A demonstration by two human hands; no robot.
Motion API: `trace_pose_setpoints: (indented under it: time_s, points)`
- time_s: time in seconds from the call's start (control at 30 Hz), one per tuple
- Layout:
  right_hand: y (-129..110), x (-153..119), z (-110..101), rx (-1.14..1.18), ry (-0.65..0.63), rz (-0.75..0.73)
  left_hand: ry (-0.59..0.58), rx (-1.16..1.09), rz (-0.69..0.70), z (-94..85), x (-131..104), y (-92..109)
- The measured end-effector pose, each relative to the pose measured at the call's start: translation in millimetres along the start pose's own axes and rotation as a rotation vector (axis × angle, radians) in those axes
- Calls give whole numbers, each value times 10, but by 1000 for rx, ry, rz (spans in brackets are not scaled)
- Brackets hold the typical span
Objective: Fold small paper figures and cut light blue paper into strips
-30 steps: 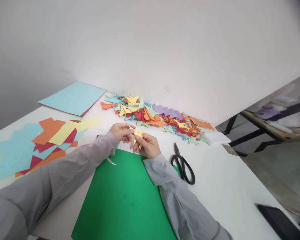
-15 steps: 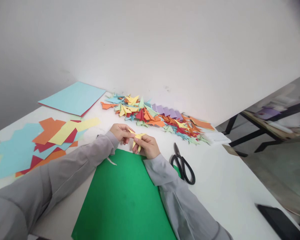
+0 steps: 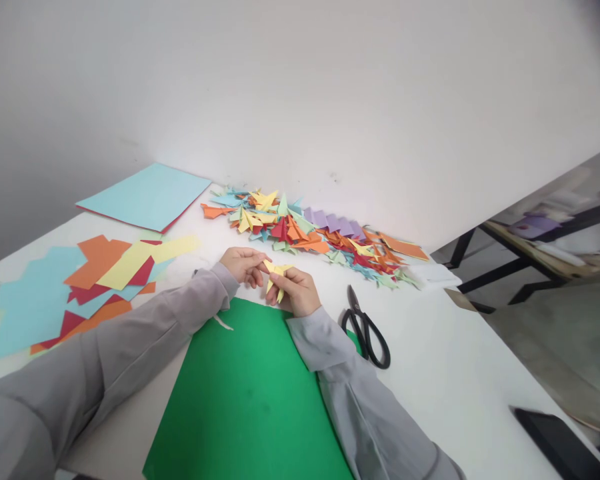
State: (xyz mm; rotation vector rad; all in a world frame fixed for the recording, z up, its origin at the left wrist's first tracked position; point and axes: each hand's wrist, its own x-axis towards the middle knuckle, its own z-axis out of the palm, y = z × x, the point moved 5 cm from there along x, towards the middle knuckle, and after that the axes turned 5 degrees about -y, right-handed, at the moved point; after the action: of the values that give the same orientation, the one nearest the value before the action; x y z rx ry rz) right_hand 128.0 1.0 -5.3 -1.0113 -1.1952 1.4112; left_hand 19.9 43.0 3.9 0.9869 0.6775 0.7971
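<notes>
Between my hands is a small yellow folded paper figure (image 3: 279, 272) with several pointed ends. My right hand (image 3: 300, 291) pinches its body between thumb and fingers. The thumb and forefinger of my left hand (image 3: 243, 265) close at its upper left point. Beneath and nearer to me lies a green sheet (image 3: 250, 393), its far edge just below the hands. A thin white paper strip (image 3: 223, 323) rests by my left cuff. Black-handled scissors (image 3: 364, 327) lie to the right of my right wrist, over a small green scrap.
Along the wall runs a pile of folded paper pieces (image 3: 295, 230) in many colours. Cut paper (image 3: 105, 263) is spread at the left, with a stack of larger sheets (image 3: 147, 193) behind it. A black phone-like device (image 3: 560, 443) lies near the table's right edge.
The left fingers have shifted slightly along the figure's upper left point, and more of that point shows. The right hand stays nearly in place, still holding the figure.
</notes>
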Motion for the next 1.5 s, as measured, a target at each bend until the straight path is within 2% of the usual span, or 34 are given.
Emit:
trace_pose_setpoints:
  time_s: [0.1, 0.2, 0.33, 0.5, 0.7, 1.1, 1.2, 1.37, 1.5]
  points:
    - [9, 0, -7, -6, 7, 4, 36, 5, 29, -5, -6, 7]
    - [20, -1, -10, -13, 6, 16, 83, 60, 113, -33, -12, 25]
    - [30, 0, -5, -31, -5, 31, 95, 109, 176, -69, -6, 22]
    - [30, 3, -3, -25, -10, 33, 79, 58, 153, -67, 5, 20]
    - [29, -3, 1, -34, -14, 38, 125, -46, 106, -67, -5, 26]
    - [31, -1, -12, -34, 5, 20, 115, -67, 50, -20, -36, 54]
    - [20, -4, -16, -55, 11, 4, 88, -18, 52, -3, -34, 41]
    - [11, -17, -1, -111, 5, 41, 17, 177, 150, -26, -15, 15]
    - [-3, -37, 20, -118, 18, 78, 6, 174, 129, -72, 23, -31]
